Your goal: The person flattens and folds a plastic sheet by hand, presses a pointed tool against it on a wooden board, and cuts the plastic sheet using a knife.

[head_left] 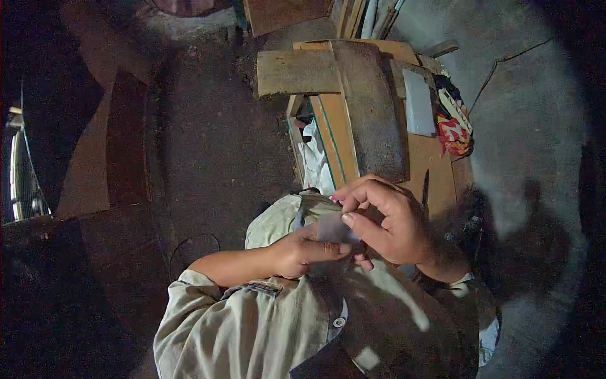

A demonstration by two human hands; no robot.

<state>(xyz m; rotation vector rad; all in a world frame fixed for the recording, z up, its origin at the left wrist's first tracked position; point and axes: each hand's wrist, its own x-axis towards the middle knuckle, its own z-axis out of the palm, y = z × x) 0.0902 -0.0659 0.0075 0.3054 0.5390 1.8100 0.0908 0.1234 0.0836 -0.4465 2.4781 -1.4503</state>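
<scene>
Nearest is the pale, light-coloured shirt [246, 322], with a round button [339, 322] at its front edge and a dark patch of shadow over its right side. Above it, the left hand [309, 252] has its grip closed on a small, thin, greyish sheet [336, 228], the thumb lying flat across its lower part. The sheet sits between the two hands, in front of the body. The right hand [391, 221] is bent over its upper right corner, thumb tip at the edge and index finger curled above (whether that grip is pinched shut on the sheet, I cannot tell).

Just beyond the hands, a crumpled white cloth [314, 161] lies beside the wooden desk [442, 186]. Across the desk run a long, dark, worn board [375, 120] and, at its far left, a shorter plank [297, 72]. A flat white panel [418, 104] lies to the right of the board, next to a red, yellow and white patterned cloth [456, 134]. Farther right, shadows fall on a grey surface.
</scene>
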